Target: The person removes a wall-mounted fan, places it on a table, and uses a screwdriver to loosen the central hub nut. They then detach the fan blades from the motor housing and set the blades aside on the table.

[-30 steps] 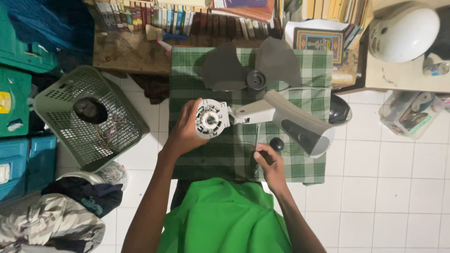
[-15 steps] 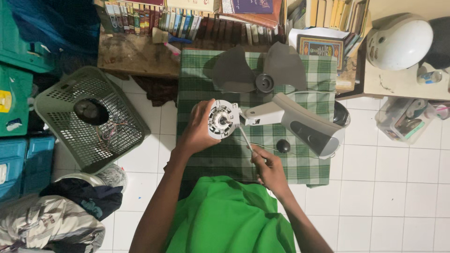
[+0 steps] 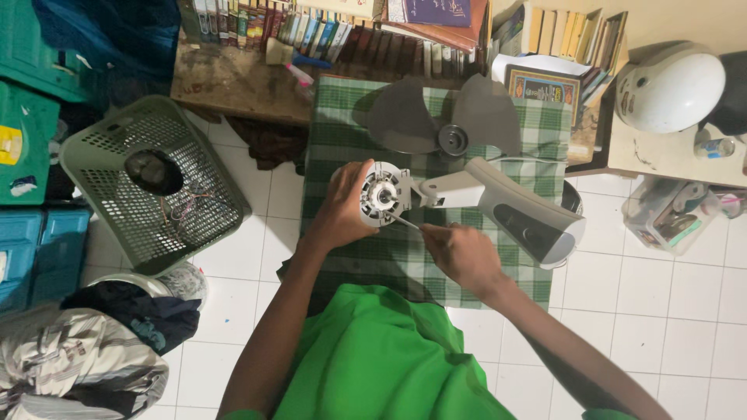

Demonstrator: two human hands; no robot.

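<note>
My left hand grips the round white fan motor, which is joined to the white and grey fan stand lying on the green checked cloth. My right hand holds a thin screwdriver with its tip at the motor's lower edge. The grey fan blade lies on the cloth just beyond the motor.
A green plastic basket with a dark part and wires sits on the white tiled floor at left. Teal crates and a heap of clothes lie further left. Books line the far side; a white helmet rests at upper right.
My right hand has left the small black knob on the cloth and brought a screwdriver up to the motor. My left hand keeps holding the motor.
</note>
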